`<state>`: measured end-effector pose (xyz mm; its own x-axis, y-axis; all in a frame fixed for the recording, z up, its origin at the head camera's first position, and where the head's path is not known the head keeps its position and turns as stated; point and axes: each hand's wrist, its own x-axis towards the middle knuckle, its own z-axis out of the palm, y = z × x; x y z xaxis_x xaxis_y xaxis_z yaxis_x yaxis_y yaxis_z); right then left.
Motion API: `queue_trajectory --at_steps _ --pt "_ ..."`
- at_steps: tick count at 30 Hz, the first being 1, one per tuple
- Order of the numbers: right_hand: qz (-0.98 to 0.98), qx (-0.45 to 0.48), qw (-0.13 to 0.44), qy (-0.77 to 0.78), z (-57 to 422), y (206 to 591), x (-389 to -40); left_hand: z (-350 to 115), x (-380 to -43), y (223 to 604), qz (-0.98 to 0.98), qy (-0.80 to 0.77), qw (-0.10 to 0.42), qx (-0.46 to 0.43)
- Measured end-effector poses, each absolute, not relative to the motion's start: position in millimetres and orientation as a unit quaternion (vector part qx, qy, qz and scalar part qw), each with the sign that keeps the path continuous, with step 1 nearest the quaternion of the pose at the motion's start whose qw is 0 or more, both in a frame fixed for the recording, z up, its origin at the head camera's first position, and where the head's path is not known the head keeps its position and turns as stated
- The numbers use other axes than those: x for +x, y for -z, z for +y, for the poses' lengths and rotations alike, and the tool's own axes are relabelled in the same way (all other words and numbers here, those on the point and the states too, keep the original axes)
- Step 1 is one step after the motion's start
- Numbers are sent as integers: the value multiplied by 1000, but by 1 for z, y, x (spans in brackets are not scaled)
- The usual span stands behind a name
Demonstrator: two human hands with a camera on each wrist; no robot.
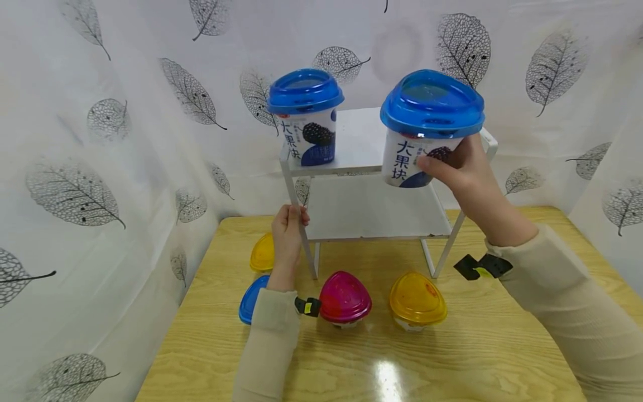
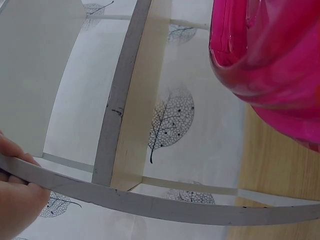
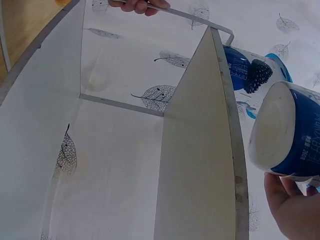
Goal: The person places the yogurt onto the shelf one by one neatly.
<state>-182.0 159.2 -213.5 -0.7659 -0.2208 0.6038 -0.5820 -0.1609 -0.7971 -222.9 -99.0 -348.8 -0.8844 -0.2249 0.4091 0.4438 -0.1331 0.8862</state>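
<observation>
My right hand (image 1: 474,176) holds a white yogurt cup (image 1: 399,159) with a blue lid and blackberry picture, thumb across its front, at the right of the rack's top shelf. In the right wrist view the underside of this cup (image 3: 274,127) shows, tilted, with fingers (image 3: 277,192) against its side. A matching blue-lidded cup (image 1: 306,137) stands upright at the left end of the top shelf. Lower down, my left hand (image 1: 288,231) grips the front left leg of the white two-tier rack (image 1: 379,206); the left wrist view shows its fingers curled round that leg (image 2: 165,212).
On the wooden table (image 1: 482,352) in front of the rack are a pink-lidded cup (image 1: 345,297) and a yellow-lidded cup (image 1: 418,298). Another yellow lid (image 1: 263,254) and a blue lid (image 1: 251,301) show beside my left forearm. A leaf-patterned sheet (image 1: 140,167) surrounds the table.
</observation>
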Motion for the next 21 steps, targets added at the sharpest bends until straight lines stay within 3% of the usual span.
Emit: queue_trajectory --at_steps 21 --pt "-662 270 157 -681 146 201 -216 -99 -224 350 -629 740 224 -81"
